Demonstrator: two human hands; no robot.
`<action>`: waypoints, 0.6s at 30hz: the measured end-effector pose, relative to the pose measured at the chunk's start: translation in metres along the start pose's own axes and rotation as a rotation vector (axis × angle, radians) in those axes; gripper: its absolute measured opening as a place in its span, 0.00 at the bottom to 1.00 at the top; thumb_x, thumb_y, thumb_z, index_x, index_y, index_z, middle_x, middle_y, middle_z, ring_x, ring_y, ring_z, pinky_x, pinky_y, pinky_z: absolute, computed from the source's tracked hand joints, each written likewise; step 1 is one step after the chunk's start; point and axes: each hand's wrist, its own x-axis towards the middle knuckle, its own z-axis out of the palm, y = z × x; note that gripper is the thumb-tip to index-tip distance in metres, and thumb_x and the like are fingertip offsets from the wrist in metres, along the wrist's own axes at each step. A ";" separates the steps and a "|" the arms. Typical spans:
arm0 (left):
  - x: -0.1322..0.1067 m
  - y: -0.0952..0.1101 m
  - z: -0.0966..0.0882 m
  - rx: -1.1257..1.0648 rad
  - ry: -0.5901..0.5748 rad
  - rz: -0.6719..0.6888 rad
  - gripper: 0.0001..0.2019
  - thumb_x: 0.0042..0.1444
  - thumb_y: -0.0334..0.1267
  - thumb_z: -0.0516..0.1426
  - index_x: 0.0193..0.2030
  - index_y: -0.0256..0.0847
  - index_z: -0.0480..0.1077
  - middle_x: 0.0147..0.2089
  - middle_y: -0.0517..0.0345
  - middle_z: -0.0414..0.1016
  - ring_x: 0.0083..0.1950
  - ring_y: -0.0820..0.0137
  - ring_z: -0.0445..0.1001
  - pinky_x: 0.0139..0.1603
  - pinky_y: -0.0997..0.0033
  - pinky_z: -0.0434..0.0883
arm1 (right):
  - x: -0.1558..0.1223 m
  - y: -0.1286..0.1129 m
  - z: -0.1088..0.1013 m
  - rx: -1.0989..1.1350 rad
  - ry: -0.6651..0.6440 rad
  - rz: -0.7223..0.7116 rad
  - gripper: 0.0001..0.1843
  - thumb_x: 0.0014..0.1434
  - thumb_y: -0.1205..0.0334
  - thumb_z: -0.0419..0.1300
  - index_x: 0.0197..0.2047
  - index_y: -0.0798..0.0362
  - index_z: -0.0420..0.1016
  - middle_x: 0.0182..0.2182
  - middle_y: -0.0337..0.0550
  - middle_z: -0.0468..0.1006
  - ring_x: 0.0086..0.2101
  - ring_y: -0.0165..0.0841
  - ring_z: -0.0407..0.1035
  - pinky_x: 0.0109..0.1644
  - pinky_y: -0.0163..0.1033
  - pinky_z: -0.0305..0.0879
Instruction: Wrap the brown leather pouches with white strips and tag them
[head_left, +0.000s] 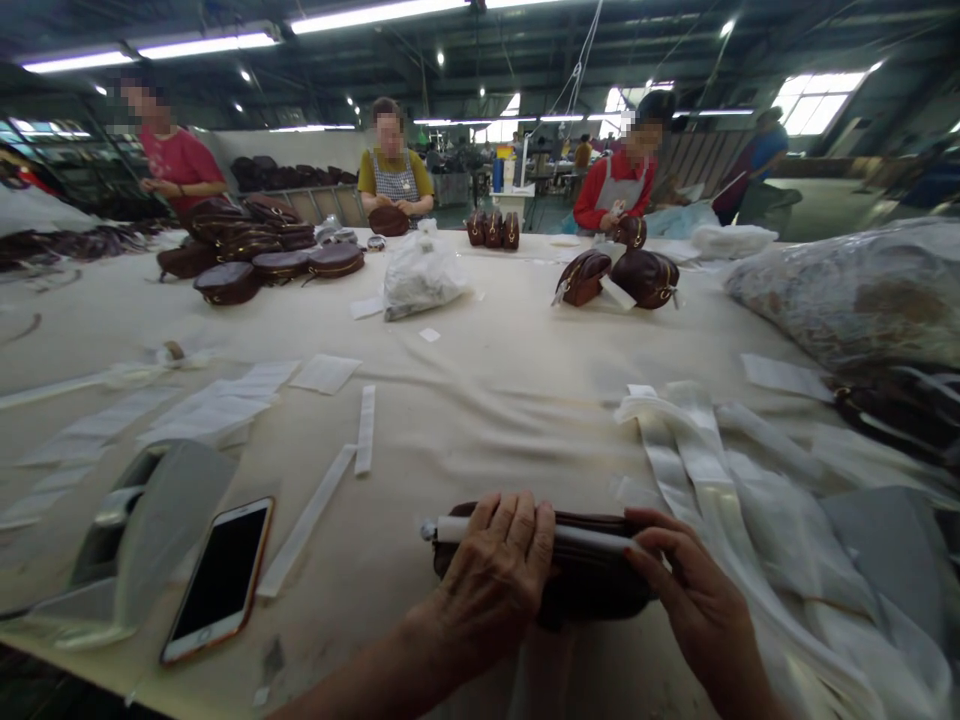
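A dark brown leather bag [592,590] lies at the near edge of the table, with a white strip [589,533] running lengthwise along its top. My left hand [499,570] is laid over the bag and strip, fingers close together and curled over the far side; its thumb is hidden. At the bag's right end, my right hand [694,590] pinches the end of the white strip between thumb and forefinger, against the bag. A small shiny piece [427,530] shows at the left end. The bag's underside is out of sight.
Left of the bag are a phone [221,580], a grey tape dispenser [161,520] and flat white strips [365,430]. White strips and wrapping [705,450] spread at right. Further back lie a plastic bag [424,270] and brown bags [262,255]. Several people work across the table.
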 end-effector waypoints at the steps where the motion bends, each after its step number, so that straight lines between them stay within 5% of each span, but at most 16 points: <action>1: 0.000 0.000 -0.001 -0.011 -0.011 -0.003 0.19 0.66 0.37 0.44 0.57 0.25 0.61 0.53 0.37 0.70 0.52 0.54 0.69 0.56 0.53 0.63 | 0.000 0.001 0.000 0.005 -0.002 0.018 0.09 0.60 0.53 0.57 0.33 0.49 0.71 0.43 0.42 0.77 0.42 0.33 0.73 0.44 0.34 0.69; 8: 0.000 -0.003 -0.001 -0.054 -0.055 -0.010 0.22 0.65 0.38 0.47 0.62 0.28 0.56 0.54 0.37 0.68 0.52 0.53 0.67 0.55 0.50 0.62 | 0.003 0.003 -0.005 0.011 -0.006 -0.010 0.07 0.61 0.55 0.56 0.34 0.49 0.70 0.41 0.42 0.79 0.40 0.33 0.74 0.41 0.33 0.71; 13: -0.002 -0.004 0.002 -0.053 -0.018 -0.001 0.20 0.65 0.36 0.46 0.60 0.27 0.59 0.53 0.37 0.68 0.51 0.53 0.68 0.53 0.51 0.63 | 0.007 -0.007 -0.006 -0.186 0.020 -0.220 0.07 0.63 0.59 0.53 0.42 0.50 0.70 0.43 0.45 0.78 0.43 0.34 0.73 0.47 0.37 0.69; 18: -0.004 -0.004 0.006 -0.077 0.036 -0.013 0.18 0.65 0.35 0.47 0.58 0.28 0.61 0.51 0.39 0.69 0.50 0.55 0.68 0.52 0.53 0.64 | 0.017 -0.027 0.003 -0.460 -0.148 -0.565 0.21 0.65 0.61 0.51 0.59 0.59 0.63 0.53 0.53 0.72 0.56 0.43 0.62 0.65 0.56 0.43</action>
